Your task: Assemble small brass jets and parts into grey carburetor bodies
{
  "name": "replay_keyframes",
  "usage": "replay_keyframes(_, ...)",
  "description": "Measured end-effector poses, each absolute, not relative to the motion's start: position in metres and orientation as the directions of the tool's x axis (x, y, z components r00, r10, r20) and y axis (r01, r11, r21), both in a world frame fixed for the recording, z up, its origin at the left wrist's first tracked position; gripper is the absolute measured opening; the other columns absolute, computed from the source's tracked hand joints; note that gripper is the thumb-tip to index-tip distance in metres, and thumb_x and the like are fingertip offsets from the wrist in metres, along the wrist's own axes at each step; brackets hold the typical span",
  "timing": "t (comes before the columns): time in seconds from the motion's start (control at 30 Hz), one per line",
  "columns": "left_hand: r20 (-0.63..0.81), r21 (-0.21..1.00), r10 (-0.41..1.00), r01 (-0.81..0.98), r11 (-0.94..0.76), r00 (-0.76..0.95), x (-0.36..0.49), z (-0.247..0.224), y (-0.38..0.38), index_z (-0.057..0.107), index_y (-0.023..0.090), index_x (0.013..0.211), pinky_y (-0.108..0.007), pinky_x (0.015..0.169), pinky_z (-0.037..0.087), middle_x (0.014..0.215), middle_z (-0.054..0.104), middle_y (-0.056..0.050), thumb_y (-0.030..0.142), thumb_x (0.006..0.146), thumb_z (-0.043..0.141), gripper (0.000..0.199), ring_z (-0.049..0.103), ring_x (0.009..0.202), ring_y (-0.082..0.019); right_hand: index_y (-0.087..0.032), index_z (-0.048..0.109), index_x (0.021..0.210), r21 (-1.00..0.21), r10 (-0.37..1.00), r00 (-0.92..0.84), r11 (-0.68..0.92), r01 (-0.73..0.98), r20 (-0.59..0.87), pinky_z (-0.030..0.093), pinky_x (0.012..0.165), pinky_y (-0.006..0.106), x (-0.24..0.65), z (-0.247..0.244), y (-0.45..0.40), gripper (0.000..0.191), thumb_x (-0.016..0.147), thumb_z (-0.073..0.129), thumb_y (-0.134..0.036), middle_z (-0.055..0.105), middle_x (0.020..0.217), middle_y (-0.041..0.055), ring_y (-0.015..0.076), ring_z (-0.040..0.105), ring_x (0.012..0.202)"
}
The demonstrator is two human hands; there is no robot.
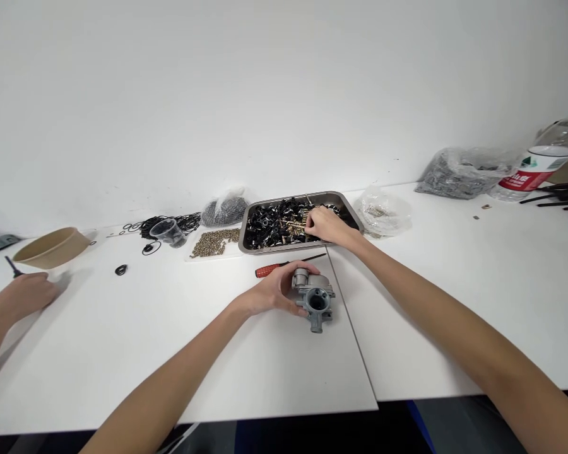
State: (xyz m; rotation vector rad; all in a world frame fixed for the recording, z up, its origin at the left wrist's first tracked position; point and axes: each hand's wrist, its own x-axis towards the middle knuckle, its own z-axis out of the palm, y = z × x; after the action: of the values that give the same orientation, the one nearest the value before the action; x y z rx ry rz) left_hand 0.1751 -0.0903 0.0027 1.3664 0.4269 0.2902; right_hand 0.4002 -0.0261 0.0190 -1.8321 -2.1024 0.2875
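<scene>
A grey metal carburetor (318, 296) is gripped in my left hand (277, 289) over the white table, its round bore facing me. My right hand (325, 226) reaches into a metal tray (253, 250) heaped with black parts (267, 224) and brass parts (294, 226). Its fingers are pinched together among the brass parts, and what they hold is too small to make out. Just behind the carburetor lies a screwdriver (266, 270) with a red handle, partly covered by my left hand.
Small brass pieces (213, 243) fill a white tray, left of a plastic bag (383, 211). A clear cup (169, 232), black rings (121, 270) and a tan bowl (52, 249) stand farther left. Another person's hand (28, 296) works at the left edge. A bottle (532, 167) stands right.
</scene>
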Motion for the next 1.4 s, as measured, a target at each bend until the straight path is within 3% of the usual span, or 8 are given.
replay_keyframes(0.17, -0.132, 0.983, 0.434, 0.063, 0.170, 0.891, 0.175, 0.004, -0.090, 0.057, 0.023, 0.123, -0.029, 0.079, 0.054, 0.119, 0.058, -0.009, 0.009, 0.055, 0.089, 0.076, 0.058, 0.105, -0.022, -0.010, 0.072, 0.079, -0.348, 0.972, -0.112, 0.181, 0.920, 0.208, 0.042, 0.078, 0.032, 0.398, 0.027, -0.029, 0.012, 0.080, 0.060, -0.011, 0.072, 0.084, 0.0143, 0.0233, 0.063, 0.086)
replay_keyframes(0.33, -0.135, 0.988, 0.437, 0.086, 0.128, 0.889, 0.175, 0.005, -0.089, 0.056, 0.024, 0.123, -0.029, 0.082, 0.052, 0.119, 0.057, -0.008, 0.012, 0.056, 0.090, 0.076, 0.058, 0.104, -0.021, -0.013, 0.072, 0.089, -0.438, 0.961, -0.118, 0.221, 0.871, 0.249, 0.045, 0.070, 0.026, 0.414, 0.045, -0.029, 0.015, 0.085, 0.058, -0.014, 0.073, 0.089, 0.0094, 0.0158, 0.064, 0.078)
replay_keyframes(0.5, -0.127, 0.988, 0.435, 0.073, 0.140, 0.891, 0.175, 0.003, -0.089, 0.056, 0.024, 0.123, -0.028, 0.082, 0.051, 0.118, 0.056, -0.008, 0.012, 0.056, 0.090, 0.076, 0.057, 0.103, -0.020, -0.013, 0.072, 0.089, -0.545, 0.942, -0.115, 0.279, 0.791, 0.315, 0.049, 0.074, 0.026, 0.438, 0.080, -0.039, 0.011, 0.083, 0.063, -0.015, 0.072, 0.090, 0.0077, 0.0140, 0.063, 0.082)
replay_keyframes(0.67, -0.128, 0.986, 0.438, 0.067, 0.152, 0.890, 0.175, 0.002, -0.088, 0.056, 0.024, 0.124, -0.029, 0.083, 0.051, 0.121, 0.055, -0.009, 0.011, 0.055, 0.091, 0.078, 0.057, 0.106, -0.021, -0.013, 0.073, 0.086, -0.576, 0.961, -0.157, 0.263, 0.774, 0.228, 0.049, 0.069, 0.028, 0.445, 0.104, -0.054, 0.009, 0.081, 0.067, -0.016, 0.071, 0.085, 0.0069, 0.0143, 0.062, 0.076)
replay_keyframes(0.93, -0.130, 0.987, 0.435, 0.073, 0.145, 0.891, 0.175, 0.001, -0.088, 0.056, 0.024, 0.124, -0.030, 0.081, 0.053, 0.120, 0.057, -0.010, 0.011, 0.056, 0.089, 0.077, 0.058, 0.103, -0.022, -0.016, 0.071, 0.082, -0.507, 0.967, -0.253, 0.231, 0.831, 0.025, 0.044, 0.061, 0.027, 0.429, 0.088, -0.050, 0.003, 0.079, 0.069, -0.016, 0.070, 0.084, 0.0063, 0.0141, 0.061, 0.070)
replay_keyframes(1.17, -0.133, 0.988, 0.449, 0.083, 0.129, 0.883, 0.175, 0.004, -0.089, 0.057, 0.023, 0.124, -0.031, 0.084, 0.053, 0.121, 0.058, -0.010, 0.011, 0.056, 0.090, 0.077, 0.058, 0.106, -0.023, -0.016, 0.067, 0.071, -0.431, 0.968, -0.249, 0.222, 0.875, -0.005, 0.040, 0.058, 0.027, 0.425, 0.079, -0.047, 0.010, 0.079, 0.068, -0.011, 0.068, 0.079, 0.0046, 0.0129, 0.057, 0.066)
replay_keyframes(1.4, -0.149, 0.985, 0.446, 0.095, 0.143, 0.883, 0.175, 0.005, -0.090, 0.056, 0.024, 0.124, -0.030, 0.083, 0.054, 0.119, 0.058, -0.009, 0.011, 0.057, 0.089, 0.076, 0.059, 0.104, -0.022, -0.014, 0.068, 0.068, -0.447, 0.955, -0.292, 0.282, 0.849, 0.048, 0.036, 0.055, 0.027, 0.411, 0.070, -0.042, 0.012, 0.079, 0.072, -0.013, 0.068, 0.074, 0.0052, 0.0109, 0.054, 0.061)
